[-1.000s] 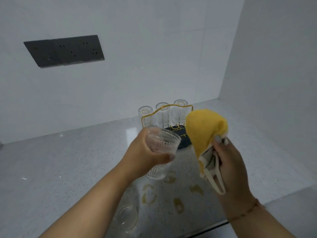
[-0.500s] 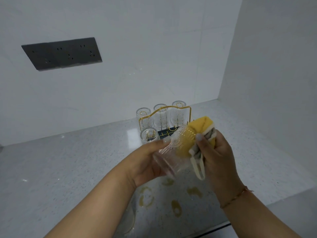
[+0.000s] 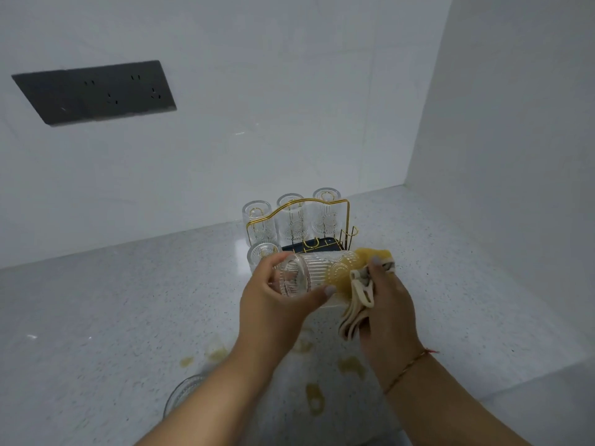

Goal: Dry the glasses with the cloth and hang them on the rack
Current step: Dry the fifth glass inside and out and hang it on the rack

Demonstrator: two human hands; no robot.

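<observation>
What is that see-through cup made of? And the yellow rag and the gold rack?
The cup looks like clear glass: see-through, shiny, with pressed ribs. The yellow rag looks like soft, matte woven cloth, since it bunches and folds, with a pale edge. The gold rack seems to be thin metal wire with a glossy gold finish.

One wide-angle camera sits on my head, looking forward and down at the speckled surface (image 3: pixel 96 317) from close range. My hands (image 3: pixel 277 304) meet just below frame centre, forearms entering from 6 o'clock. The rack (image 3: pixel 299 223) stands beyond at 12 o'clock, the wall's socket panel (image 3: pixel 93 91) at 10 o'clock.
</observation>
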